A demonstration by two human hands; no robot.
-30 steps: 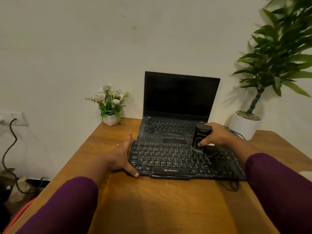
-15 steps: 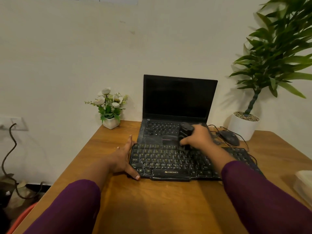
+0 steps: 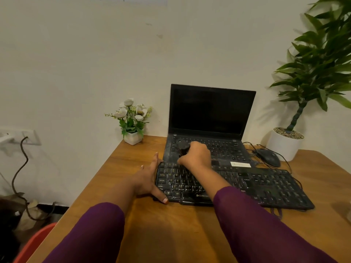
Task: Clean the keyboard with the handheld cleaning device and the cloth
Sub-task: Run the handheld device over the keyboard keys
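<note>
Your left hand point(image 3: 148, 177) lies released on the counter point(image 3: 180, 224). Its fingers point(image 3: 154, 162) are straight and together against the left end of the keyboard point(image 3: 256, 185), and the thumb reaches along the near left corner. Your right hand point(image 3: 196, 155) grasps the device point(image 3: 183, 147), clenched round its dark body, and the top of the device pokes out at the left of your fist. That hand sits over the far left keys, just where the keyboard meets the laptop point(image 3: 210, 111). Your hand hides the device's tip, so you cannot tell whether it touches the keys. The keyboard lies across the middle of the counter, with its far edge lapping over the laptop's near edge. The laptop stands open with its screen dark. A mouse point(image 3: 267, 157) lies just right of the laptop, beyond the keyboard. A small pot of white flowers point(image 3: 133, 118) stands far left by the wall point(image 3: 76, 63), and a plant point(image 3: 319, 59) in a white pot stands far right.
</note>
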